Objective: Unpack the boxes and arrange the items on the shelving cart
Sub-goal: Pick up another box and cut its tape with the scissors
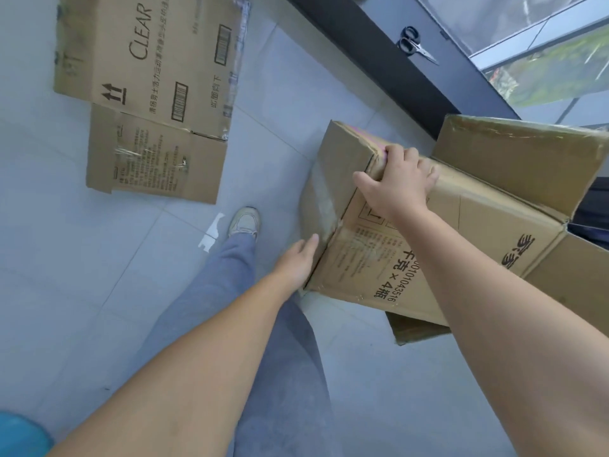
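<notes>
Looking down: my two hands are on a cardboard box [389, 258] over a grey tiled floor [82, 258].
Around: a flattened carton [148, 94] lies on the floor, well off beyond my left hand; scissors [413, 44] rest on a dark ledge [379, 61] far beyond my right hand, by a window.
Below: my shoe [244, 223] and grey trouser leg [230, 291] stand just left of my left hand; a white scrap [212, 234] lies beside the shoe.
In the way: the box's open flaps [527, 150] stick out past my right hand and hide what is behind them.
Writing, carton: "CLEAR", two up arrows, barcodes, and Chinese print I can't read.
Writing, box: "千克 × 4瓶", a number ending "0101043516", and large characters too tilted to read.
Right hand [397, 181]: fingers curled over the box's top edge, thumb on the near face, gripping it.
Left hand [298, 263]: fingers mostly straight, laid flat against the box's lower corner.
Box: tilted, between my hands.
</notes>
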A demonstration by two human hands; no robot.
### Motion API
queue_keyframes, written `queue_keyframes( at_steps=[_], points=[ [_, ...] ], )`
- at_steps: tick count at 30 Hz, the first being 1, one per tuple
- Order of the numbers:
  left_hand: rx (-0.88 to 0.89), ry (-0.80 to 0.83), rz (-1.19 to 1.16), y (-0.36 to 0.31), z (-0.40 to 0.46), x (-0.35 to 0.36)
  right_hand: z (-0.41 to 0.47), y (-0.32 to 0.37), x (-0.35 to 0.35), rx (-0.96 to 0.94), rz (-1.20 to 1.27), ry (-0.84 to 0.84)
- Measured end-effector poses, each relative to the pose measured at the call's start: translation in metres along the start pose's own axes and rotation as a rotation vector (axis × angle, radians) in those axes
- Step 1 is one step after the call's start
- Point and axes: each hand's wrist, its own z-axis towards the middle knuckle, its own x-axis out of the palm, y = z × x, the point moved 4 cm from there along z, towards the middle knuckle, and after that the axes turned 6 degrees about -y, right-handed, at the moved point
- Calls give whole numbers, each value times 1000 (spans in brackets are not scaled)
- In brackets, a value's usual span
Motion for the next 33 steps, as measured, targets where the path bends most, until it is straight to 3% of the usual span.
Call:
queue_keyframes(
  at_steps=[3, 11, 15, 19, 21, 23, 28, 33],
  points=[
    [-35, 3, -91, 3, 1, 24, 5, -5, 2, -14, 20, -15],
    [-219, -237, -346, 18, 17, 58, 6, -10, 8, -53, 35, -79],
    [-401, -109, -653, 42, 46, 78, 0, -10, 10, -103, 22, -57],
    [-516, -10, -788, 26, 4, 82, -3, -10, -1, -178, 29, -49],
    [-566, -61, -870, 16, -19, 84, -3, -10, -14, -196, 75, -50],
    [-613, -222, -917, 10, -40, 82, -5, -10, -33, -205, 153, -63],
    [-513, -354, -995, -26, -100, 71, -10, -12, -96, -172, 406, -57],
    [-355, -298, -767, -58, -144, 74, -15, -49, -148, -54, 786, -20]
  ],
)
